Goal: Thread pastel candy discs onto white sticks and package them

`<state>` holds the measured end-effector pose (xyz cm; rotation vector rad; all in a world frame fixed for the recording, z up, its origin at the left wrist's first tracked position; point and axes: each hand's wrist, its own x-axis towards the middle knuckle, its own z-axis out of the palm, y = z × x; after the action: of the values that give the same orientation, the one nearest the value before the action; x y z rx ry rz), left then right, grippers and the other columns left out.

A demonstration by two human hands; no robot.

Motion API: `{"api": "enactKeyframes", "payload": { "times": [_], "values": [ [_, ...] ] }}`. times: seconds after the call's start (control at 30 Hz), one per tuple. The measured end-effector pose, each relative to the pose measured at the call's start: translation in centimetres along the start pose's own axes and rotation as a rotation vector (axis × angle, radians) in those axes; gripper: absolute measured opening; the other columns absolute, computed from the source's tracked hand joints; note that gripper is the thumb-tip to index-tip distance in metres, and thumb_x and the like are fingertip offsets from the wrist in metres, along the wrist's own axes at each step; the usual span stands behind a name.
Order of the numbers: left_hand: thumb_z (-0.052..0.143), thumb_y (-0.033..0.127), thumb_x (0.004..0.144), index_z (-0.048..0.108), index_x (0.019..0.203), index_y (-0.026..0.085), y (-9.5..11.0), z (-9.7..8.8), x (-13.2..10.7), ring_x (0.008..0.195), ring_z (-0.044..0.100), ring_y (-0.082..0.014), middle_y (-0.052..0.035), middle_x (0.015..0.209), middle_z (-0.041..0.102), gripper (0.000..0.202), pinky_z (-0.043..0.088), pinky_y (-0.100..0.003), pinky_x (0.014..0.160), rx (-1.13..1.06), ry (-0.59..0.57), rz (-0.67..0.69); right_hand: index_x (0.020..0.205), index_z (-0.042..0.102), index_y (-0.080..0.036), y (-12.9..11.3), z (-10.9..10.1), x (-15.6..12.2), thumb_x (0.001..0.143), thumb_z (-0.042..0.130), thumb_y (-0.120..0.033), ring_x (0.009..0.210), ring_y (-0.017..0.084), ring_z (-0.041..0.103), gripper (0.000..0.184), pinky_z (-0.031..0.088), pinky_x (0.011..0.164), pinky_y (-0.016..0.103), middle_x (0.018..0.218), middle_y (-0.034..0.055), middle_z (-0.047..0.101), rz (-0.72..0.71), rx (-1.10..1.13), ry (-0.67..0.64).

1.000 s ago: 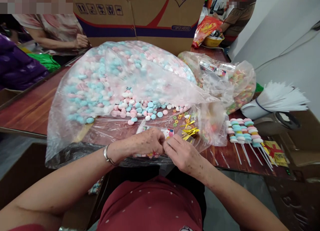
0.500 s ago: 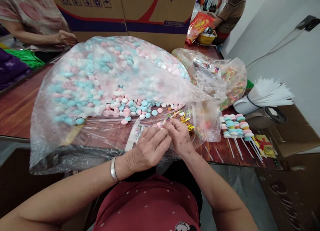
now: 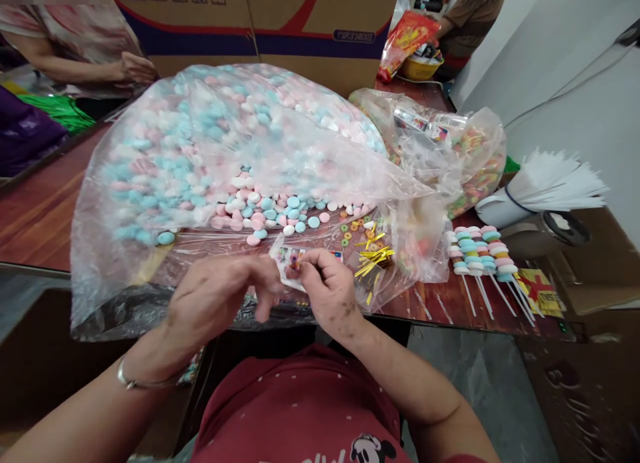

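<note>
My right hand (image 3: 331, 291) is closed in a pinch on a small colourful printed piece (image 3: 295, 261), perhaps the edge of a plastic bag. Under it lies white printed packaging (image 3: 278, 251), partly covered by the fingers. To the left, my left hand (image 3: 225, 286) hovers with its fingers bent downward and apart, holding nothing I can see. Gold twist ties (image 3: 374, 259) and small coloured cereal rings (image 3: 357, 225) lie just beyond my right hand. Pink, white and blue round candies (image 3: 270, 215) spill from a big clear bag (image 3: 165, 143) ahead of both hands.
Candy skewers (image 3: 479, 251) lie at the right, beside a mug of white sticks (image 3: 500, 206) and a lidded jar (image 3: 537, 239). A bag of cereal rings (image 3: 477, 159) stands behind. A large carton (image 3: 300, 56) blocks the back. Two other people work beyond the table.
My hands were together over the twist ties. Now they are apart: the left has drawn away leftward, and the right has moved left and nearer with the printed piece.
</note>
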<state>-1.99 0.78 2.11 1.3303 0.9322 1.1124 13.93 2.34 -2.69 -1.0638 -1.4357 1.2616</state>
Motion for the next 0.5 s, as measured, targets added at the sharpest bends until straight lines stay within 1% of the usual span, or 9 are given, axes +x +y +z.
{"api": "enactKeyframes", "payload": {
  "times": [0.07,0.1,0.13,0.2,0.27,0.33,0.4,0.43,0.5],
  "values": [
    [0.051,0.059,0.088,0.072,0.065,0.02,-0.6,-0.5,-0.9,0.059,0.061,-0.0202,-0.0052,0.058,0.067,0.05,0.05,-0.033,0.068,0.201,0.061,-0.131,0.081,0.059,-0.019,0.4,0.5,-0.4,0.087,0.047,-0.033,0.059,0.011,0.051,0.02,0.043,0.057,0.023,0.068,-0.0012,0.06,-0.12,-0.097,0.02],
    [0.052,0.06,0.086,0.072,0.067,0.02,-1.1,-0.6,-1.3,0.065,0.063,-0.0209,-0.0057,0.065,0.07,0.05,0.051,-0.033,0.071,0.256,0.099,-0.189,0.082,0.059,-0.019,0.6,0.8,-0.7,0.089,0.045,-0.032,0.062,0.011,0.053,0.02,0.044,0.06,0.024,0.071,0.0001,0.061,-0.192,-0.152,0.014],
    [0.055,0.061,0.084,0.072,0.068,0.019,-1.6,-0.6,-1.6,0.071,0.064,-0.0219,-0.0061,0.071,0.071,0.048,0.052,-0.032,0.073,0.261,0.145,-0.234,0.083,0.059,-0.019,0.8,1.3,-1.0,0.09,0.043,-0.031,0.065,0.012,0.054,0.021,0.046,0.063,0.025,0.073,0.0014,0.062,-0.26,-0.203,-0.002],
    [0.065,0.057,0.077,0.072,0.074,0.019,-2.5,0.0,-2.0,0.077,0.065,-0.0222,-0.0055,0.078,0.072,0.039,0.053,-0.031,0.074,0.126,0.278,-0.297,0.082,0.06,-0.019,1.3,2.3,-1.5,0.092,0.041,-0.029,0.071,0.014,0.057,0.023,0.048,0.069,0.027,0.078,0.0042,0.065,-0.369,-0.286,-0.062],
    [0.075,0.049,0.07,0.071,0.08,0.019,-3.2,1.1,-2.1,0.077,0.065,-0.0201,-0.0039,0.078,0.071,0.032,0.054,-0.028,0.071,-0.094,0.417,-0.344,0.083,0.06,-0.018,1.7,3.2,-1.8,0.094,0.04,-0.028,0.077,0.015,0.059,0.025,0.049,0.075,0.028,0.08,0.006,0.066,-0.401,-0.34,-0.15],
    [0.08,0.04,0.066,0.07,0.083,0.02,-3.6,1.9,-2.2,0.075,0.064,-0.017,-0.0015,0.075,0.068,0.029,0.053,-0.024,0.066,-0.271,0.558,-0.337,0.086,0.062,-0.017,1.9,3.5,-1.8,0.095,0.041,-0.027,0.08,0.015,0.06,0.025,0.049,0.078,0.028,0.082,0.006,0.067,-0.369,-0.381,-0.263],
    [0.08,0.033,0.068,0.068,0.084,0.021,-3.6,1.7,-2.4,0.068,0.06,-0.0132,0.0014,0.072,0.064,0.024,0.051,-0.021,0.057,-0.352,0.703,-0.255,0.091,0.064,-0.017,1.8,2.8,-1.3,0.096,0.043,-0.025,0.082,0.014,0.061,0.023,0.048,0.079,0.026,0.086,0.0051,0.068,-0.331,-0.436,-0.345],
    [0.078,0.03,0.071,0.067,0.084,0.022,-3.6,1.2,-2.8,0.062,0.056,-0.0107,0.0031,0.068,0.061,0.019,0.048,-0.019,0.053,-0.362,0.747,-0.209,0.094,0.065,-0.018,1.8,2.0,-0.9,0.097,0.043,-0.025,0.084,0.014,0.06,0.023,0.048,0.079,0.026,0.089,0.0051,0.068,-0.328,-0.481,-0.353],
    [0.071,0.026,0.08,0.063,0.083,0.023,-3.2,-0.8,-4.0,0.049,0.044,-0.0062,0.0061,0.059,0.048,0.009,0.04,-0.015,0.043,-0.313,0.747,-0.133,0.096,0.065,-0.016,1.8,-0.2,0.3,0.098,0.043,-0.024,0.086,0.016,0.059,0.024,0.047,0.081,0.028,0.092,0.0069,0.068,-0.358,-0.631,-0.291]
  ]
}}
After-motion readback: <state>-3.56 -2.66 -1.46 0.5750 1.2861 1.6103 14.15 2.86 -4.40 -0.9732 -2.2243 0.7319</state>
